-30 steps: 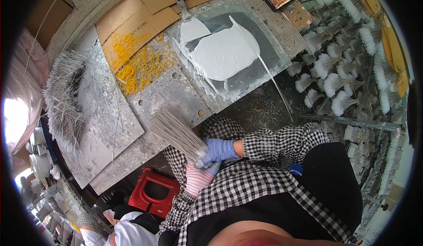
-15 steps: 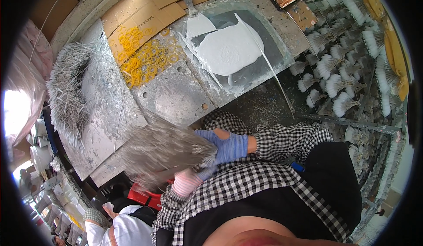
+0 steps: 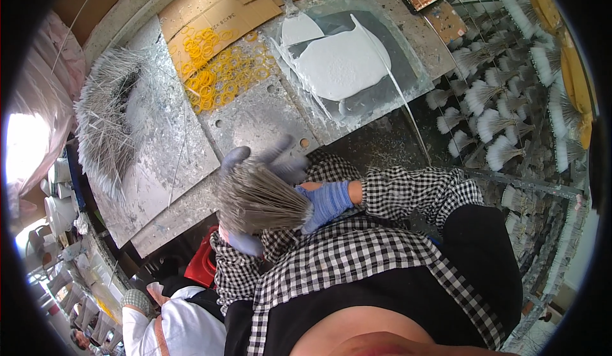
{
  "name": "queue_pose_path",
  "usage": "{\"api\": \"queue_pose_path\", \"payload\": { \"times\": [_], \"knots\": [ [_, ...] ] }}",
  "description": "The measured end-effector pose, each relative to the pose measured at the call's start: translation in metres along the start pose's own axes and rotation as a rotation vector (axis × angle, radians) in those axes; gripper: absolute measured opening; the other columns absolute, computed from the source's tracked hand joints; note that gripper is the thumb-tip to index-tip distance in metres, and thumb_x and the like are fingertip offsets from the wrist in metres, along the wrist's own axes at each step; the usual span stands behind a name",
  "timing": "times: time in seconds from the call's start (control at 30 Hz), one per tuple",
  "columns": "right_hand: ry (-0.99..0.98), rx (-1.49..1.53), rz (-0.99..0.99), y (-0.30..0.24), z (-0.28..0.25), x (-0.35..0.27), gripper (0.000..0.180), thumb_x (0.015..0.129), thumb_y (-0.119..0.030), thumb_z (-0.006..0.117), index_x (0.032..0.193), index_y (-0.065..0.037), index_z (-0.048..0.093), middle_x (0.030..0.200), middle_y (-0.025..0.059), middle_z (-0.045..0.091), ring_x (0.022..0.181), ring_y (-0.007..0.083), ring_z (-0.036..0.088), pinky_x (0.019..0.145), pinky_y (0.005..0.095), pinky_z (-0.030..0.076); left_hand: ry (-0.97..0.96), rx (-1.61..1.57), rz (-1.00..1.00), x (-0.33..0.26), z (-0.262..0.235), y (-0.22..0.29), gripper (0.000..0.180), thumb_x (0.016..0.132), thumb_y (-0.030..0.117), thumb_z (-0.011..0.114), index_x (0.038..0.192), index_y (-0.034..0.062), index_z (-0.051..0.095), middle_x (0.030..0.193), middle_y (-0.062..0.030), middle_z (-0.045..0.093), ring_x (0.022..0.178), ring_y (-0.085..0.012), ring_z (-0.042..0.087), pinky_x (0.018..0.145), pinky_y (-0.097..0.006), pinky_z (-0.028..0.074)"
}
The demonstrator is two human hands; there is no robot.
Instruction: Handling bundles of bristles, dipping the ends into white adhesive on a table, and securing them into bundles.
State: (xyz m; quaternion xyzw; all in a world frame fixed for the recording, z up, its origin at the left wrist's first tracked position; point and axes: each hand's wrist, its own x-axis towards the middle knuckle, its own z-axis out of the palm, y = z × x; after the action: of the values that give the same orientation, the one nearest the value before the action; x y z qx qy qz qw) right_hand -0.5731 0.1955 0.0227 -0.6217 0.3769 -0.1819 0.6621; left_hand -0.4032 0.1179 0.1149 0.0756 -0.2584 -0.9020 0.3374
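Note:
My right hand (image 3: 326,203), in a blue glove, grips the narrow end of a bundle of thin grey sticks (image 3: 258,198) that fans out to the left. My left hand (image 3: 264,159), also gloved in blue, lies behind the fanned ends with its fingers spread and blurred; its heel shows below the bundle. Both hands hover over the near edge of the grey metal worktable (image 3: 255,123). Checked sleeves cover both forearms.
A loose heap of sticks (image 3: 105,126) lies at the left. Yellow rubber bands (image 3: 220,69) are scattered on cardboard. A tray of white paste (image 3: 341,63) holds a scraper (image 3: 290,2). Racks of white-tipped bundles (image 3: 503,101) stand at the right. A red crate (image 3: 204,263) and another person (image 3: 178,321) are below left.
The fanned bundle swung down from pointing up-left to lying level at my right hand. My left hand came up behind its ends with fingers spread. The view shifted slightly.

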Motion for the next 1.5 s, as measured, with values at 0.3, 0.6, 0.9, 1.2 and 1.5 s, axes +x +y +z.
{"api": "queue_pose_path", "payload": {
  "times": [0.3, 0.6, 0.9, 1.2, 1.5],
  "knots": [
    [0.271, -0.301, -0.441, -0.049, -0.063, 0.021, 0.092, 0.061, -0.033, 0.093, 0.138, -0.006, 0.051, 0.123, 0.014, 0.061, 0.113, 0.031, 0.061, 0.103, 0.0387, 0.048, -0.151, 0.733, 0.273, 0.026, 0.044, 0.031, 0.095, 0.07, 0.001, 0.088, 0.146, -0.0017, 0.031, 0.086, -0.0203, 0.068, 0.069, -0.0242, 0.068, 0.059, -0.032, 0.059],
    [0.689, -1.05, -0.379, -0.126, -0.156, 0.019, 0.043, 0.088, -0.018, 0.063, 0.129, -0.006, 0.061, 0.108, 0.0161, 0.069, 0.098, 0.0328, 0.067, 0.088, 0.0408, 0.056, 0.149, 1.697, 0.539, 0.076, -0.053, 0.029, 0.05, 0.081, 0.006, 0.074, 0.128, 0.006, 0.055, 0.102, -0.0092, 0.069, 0.099, -0.022, 0.064, 0.097, -0.034, 0.048],
    [0.199, -1.128, -0.369, -0.199, -0.107, 0.088, 0.075, 0.086, -0.07, 0.057, 0.139, -0.018, 0.058, 0.142, 0.0122, 0.055, 0.126, 0.0286, 0.055, 0.102, 0.0457, 0.047, 0.276, 1.701, 0.515, 0.064, -0.082, 0.015, 0.042, 0.085, 0.012, 0.074, 0.124, 0.003, 0.06, 0.11, -0.0084, 0.07, 0.105, -0.0218, 0.065, 0.097, -0.035, 0.05],
    [-0.16, -0.961, -0.832, -0.236, -0.105, 0.095, 0.064, 0.088, -0.059, 0.059, 0.14, -0.021, 0.055, 0.131, 0.0138, 0.061, 0.121, 0.0338, 0.058, 0.101, 0.0461, 0.046, 0.305, 1.675, 0.499, 0.064, -0.094, 0.007, 0.043, 0.087, 0.016, 0.074, 0.125, 0.0011, 0.06, 0.116, -0.0091, 0.069, 0.106, -0.0211, 0.065, 0.096, -0.034, 0.051],
    [0.001, -1.044, -0.647, -0.211, -0.125, 0.111, 0.065, 0.088, -0.065, 0.053, 0.136, -0.021, 0.059, 0.127, 0.0101, 0.064, 0.119, 0.0264, 0.059, 0.097, 0.0383, 0.048, 0.275, 1.481, 0.401, 0.088, -0.102, 0.029, 0.045, 0.089, 0.021, 0.073, 0.126, -0.0008, 0.06, 0.122, -0.0097, 0.068, 0.108, -0.0204, 0.065, 0.096, -0.033, 0.052]
  ]
}}
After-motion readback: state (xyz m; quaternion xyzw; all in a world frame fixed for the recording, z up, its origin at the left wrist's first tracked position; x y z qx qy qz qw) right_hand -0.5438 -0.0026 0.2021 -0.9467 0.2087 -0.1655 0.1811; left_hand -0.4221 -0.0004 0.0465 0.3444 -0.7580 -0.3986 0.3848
